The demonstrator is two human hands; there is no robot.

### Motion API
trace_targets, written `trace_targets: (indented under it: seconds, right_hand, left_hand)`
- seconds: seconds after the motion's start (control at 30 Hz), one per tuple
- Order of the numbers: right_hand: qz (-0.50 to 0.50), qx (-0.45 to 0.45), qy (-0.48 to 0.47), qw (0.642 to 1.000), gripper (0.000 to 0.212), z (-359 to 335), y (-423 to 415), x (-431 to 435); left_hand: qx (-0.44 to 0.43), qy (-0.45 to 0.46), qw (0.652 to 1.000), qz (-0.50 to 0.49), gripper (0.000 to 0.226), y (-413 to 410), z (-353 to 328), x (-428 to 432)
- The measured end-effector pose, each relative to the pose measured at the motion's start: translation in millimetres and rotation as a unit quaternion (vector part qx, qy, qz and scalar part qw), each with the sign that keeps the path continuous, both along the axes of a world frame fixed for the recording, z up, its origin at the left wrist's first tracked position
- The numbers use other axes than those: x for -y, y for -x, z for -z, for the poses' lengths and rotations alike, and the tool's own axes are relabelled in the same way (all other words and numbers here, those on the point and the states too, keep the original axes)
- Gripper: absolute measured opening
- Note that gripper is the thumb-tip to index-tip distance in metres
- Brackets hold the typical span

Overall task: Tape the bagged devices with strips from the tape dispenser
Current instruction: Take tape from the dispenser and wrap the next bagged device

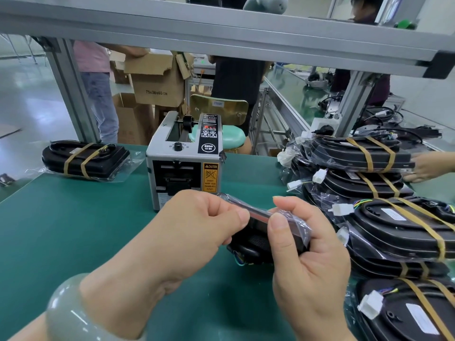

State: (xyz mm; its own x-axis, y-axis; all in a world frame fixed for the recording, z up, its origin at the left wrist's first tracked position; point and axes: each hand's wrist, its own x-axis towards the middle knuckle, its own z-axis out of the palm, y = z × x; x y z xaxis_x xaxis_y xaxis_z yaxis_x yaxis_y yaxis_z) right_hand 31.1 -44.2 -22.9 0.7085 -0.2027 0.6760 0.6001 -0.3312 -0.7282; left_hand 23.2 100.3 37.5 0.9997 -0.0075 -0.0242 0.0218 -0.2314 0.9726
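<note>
A black device in a clear plastic bag (256,244) is held up on edge above the green mat. My left hand (197,225) pinches its top edge from the left. My right hand (302,244) grips its right end, thumb pressed on the bag's folded plastic. Directly behind stands the grey tape dispenser (183,163), its outlet facing me. A taped bagged device (83,158) lies at the far left. Several taped bagged devices (394,217) are stacked on the right.
The green mat (73,230) covers the bench. An aluminium frame (221,33) crosses overhead, with posts at the left and right. Another person's hand (428,166) touches the stack from the right. Cardboard boxes (157,82), a stool and people stand behind the bench.
</note>
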Motion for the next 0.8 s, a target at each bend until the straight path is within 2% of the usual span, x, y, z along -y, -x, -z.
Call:
trace_targets:
  seconds: [0.07, 0.33, 0.63, 0.8]
  right_hand:
    - [0.001, -0.002, 0.000, 1.000, 0.025, 0, 0, 0]
    - [-0.004, -0.007, -0.002, 1.000, 0.024, 1, 0, 0]
    - [-0.004, -0.007, -0.012, 1.000, 0.023, 1, -1, 0]
    - [0.006, -0.007, -0.010, 1.000, 0.022, 0, -1, 0]
  left_hand:
    - [0.003, -0.006, 1.000, -0.003, 0.034, 0, 0, 1]
    - [0.036, -0.022, 0.999, -0.009, 0.032, -2, 2, 5]
    - [0.078, -0.016, 0.995, -0.060, 0.013, 1, 9, 14]
    - [0.098, -0.027, 0.988, -0.115, 0.015, -1, 12, 19]
